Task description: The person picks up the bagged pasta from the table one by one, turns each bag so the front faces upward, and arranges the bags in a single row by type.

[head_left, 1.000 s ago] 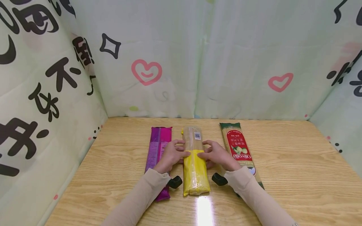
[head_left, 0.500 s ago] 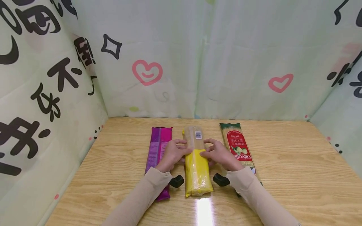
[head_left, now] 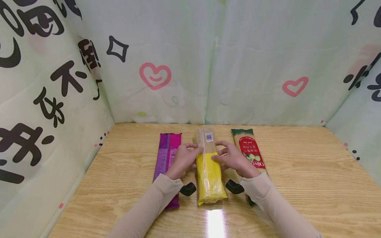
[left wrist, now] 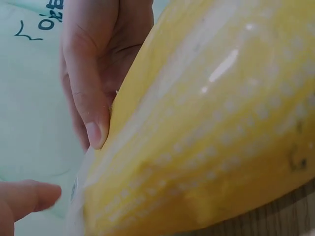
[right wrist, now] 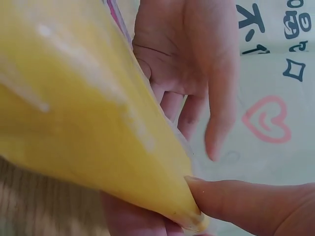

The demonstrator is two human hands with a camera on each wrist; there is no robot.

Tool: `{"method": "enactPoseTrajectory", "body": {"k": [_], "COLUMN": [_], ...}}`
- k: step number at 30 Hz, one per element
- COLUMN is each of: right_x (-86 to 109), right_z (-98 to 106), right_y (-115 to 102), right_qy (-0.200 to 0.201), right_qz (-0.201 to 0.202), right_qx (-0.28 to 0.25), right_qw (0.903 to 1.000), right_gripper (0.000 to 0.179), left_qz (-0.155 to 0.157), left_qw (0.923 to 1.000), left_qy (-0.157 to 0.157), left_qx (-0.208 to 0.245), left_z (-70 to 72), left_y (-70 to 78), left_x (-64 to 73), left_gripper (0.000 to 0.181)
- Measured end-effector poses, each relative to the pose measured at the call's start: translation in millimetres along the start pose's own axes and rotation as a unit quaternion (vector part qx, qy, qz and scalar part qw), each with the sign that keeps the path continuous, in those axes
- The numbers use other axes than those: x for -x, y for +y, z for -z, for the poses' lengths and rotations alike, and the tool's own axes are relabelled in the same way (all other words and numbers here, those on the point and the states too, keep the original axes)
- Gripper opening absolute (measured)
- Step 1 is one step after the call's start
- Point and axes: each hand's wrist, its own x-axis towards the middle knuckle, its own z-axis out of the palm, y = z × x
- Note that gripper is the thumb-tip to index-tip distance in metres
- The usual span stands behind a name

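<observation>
A long packet (head_left: 210, 175), yellow at its near half and see-through with a barcode at its far half, lies between my hands; it looks like dried noodles. My left hand (head_left: 185, 158) holds its left side, the fingers passing beneath it. In the right wrist view, the thumb of that left hand (right wrist: 192, 44) stands off the packet's surface. My right hand (head_left: 236, 160) grips the right side, its thumb pressing on the yellow wrap. The left wrist view shows this right hand (left wrist: 93, 59) with its thumb on the packet (left wrist: 211, 123).
A purple packet (head_left: 162, 157) lies left of the yellow one, partly under my left arm. To the right, a green-topped spaghetti packet (head_left: 250, 148) with a red label is partly covered by my right arm. Curtains (head_left: 184, 105) stand behind the wooden table (head_left: 312, 172).
Both hands and the yellow packet have shifted a little to the right and slightly up in the head view. The packet has turned a little, its near end swinging right. The other packets stay put.
</observation>
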Motion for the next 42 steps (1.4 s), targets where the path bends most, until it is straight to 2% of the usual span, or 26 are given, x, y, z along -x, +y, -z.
{"method": "enactPoseTrajectory", "body": {"k": [6, 11, 18, 24, 31, 42], "right_x": [4.0, 6.8, 10.2, 10.8, 12.1, 16.2], "right_z": [-0.5, -3.4, -7.9, -9.8, -12.6, -10.1], "right_y": [-3.2, -7.4, -11.5, -13.0, -16.3, -15.7], "right_qy": [0.004, 0.014, 0.025, 0.032, 0.03, 0.016], "right_qz": [0.022, 0.044, 0.069, 0.07, 0.073, 0.075], "right_qx": [0.001, 0.018, 0.056, 0.065, 0.06, 0.029], "right_qw": [0.9997, 0.9988, 0.9957, 0.9949, 0.9951, 0.9966], "right_gripper": [0.067, 0.066, 0.067, 0.067, 0.067, 0.068], "left_qz": [-0.005, -0.009, -0.012, -0.007, -0.003, -0.003], "left_qw": [1.0, 0.9999, 0.9999, 0.9997, 0.9997, 0.9996], "left_qy": [-0.002, 0.004, 0.004, 0.016, 0.017, 0.017], "left_qx": [0.007, -0.003, 0.001, -0.016, -0.019, 0.021], "left_z": [-5.7, -10.2, -12.9, -14.8, -17.7, -18.5], "left_y": [5.3, 6.8, 7.3, 9.3, 9.8, 8.3], "left_x": [4.4, 6.6, 7.1, 6.5, 6.8, 6.7], "left_gripper": [0.07, 0.077, 0.077, 0.081, 0.083, 0.069]}}
